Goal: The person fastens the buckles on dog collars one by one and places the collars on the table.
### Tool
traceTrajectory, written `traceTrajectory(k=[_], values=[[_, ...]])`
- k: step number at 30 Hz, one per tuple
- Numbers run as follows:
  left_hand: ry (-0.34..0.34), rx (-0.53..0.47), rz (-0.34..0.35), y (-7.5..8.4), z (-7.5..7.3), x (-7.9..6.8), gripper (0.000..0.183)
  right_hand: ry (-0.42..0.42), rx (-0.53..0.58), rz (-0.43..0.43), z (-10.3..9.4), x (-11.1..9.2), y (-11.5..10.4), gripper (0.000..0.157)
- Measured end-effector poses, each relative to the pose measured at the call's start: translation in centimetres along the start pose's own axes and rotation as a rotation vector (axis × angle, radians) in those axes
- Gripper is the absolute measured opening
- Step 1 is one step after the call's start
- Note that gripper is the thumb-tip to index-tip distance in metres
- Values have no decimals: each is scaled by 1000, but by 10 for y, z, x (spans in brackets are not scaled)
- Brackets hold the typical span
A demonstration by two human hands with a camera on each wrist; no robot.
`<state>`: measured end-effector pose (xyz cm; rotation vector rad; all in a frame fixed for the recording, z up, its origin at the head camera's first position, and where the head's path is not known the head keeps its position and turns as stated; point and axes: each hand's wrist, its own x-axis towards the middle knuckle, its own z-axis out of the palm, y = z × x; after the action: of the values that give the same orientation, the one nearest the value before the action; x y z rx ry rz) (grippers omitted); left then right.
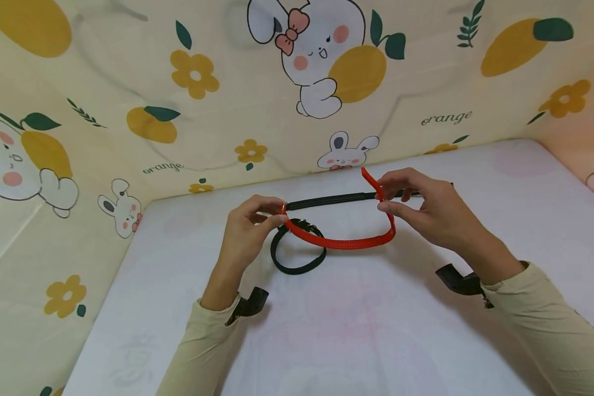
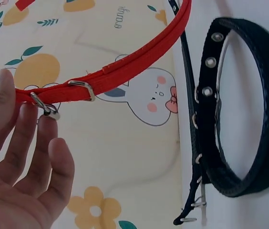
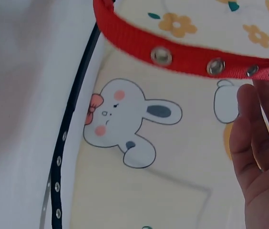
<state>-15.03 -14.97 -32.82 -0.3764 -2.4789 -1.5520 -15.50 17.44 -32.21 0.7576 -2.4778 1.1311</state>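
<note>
A red collar (image 1: pixel 344 243) hangs in a shallow curve between the two hands. The left hand (image 1: pixel 245 231) pinches its buckle end between thumb and fingers; in the left wrist view a metal buckle (image 2: pixel 83 89) and a small ring (image 2: pixel 52 113) show there. At the other end, the right hand (image 1: pixel 433 212) pinches the strap, and the tip sticks up past the fingers. Metal eyelets (image 3: pixel 161 56) run along this part in the right wrist view. Below the left hand lies a black collar (image 1: pixel 297 270) fastened into a loop.
Behind the red collar, a second black collar (image 1: pixel 331 199) lies stretched out straight on the white table (image 1: pixel 326 330), its right part partly hidden by the right hand. A cream cloth backdrop (image 1: pixel 257 66) printed with rabbits and oranges rises at the table's back and left edges.
</note>
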Motion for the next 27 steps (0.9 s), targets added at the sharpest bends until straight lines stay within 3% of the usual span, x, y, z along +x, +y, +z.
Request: traceTrajectory(k=[7,16,27], values=[[5,-116,20,2,5,-1,24,-5,15,-16,4,0,-5,39],[-3,-312,-27,6,15,-4,26,-11,18,-92,11,0,-8,39],[-1,-361,6,12,24,-9,28,-68,3,-91,22,-5,-16,38]])
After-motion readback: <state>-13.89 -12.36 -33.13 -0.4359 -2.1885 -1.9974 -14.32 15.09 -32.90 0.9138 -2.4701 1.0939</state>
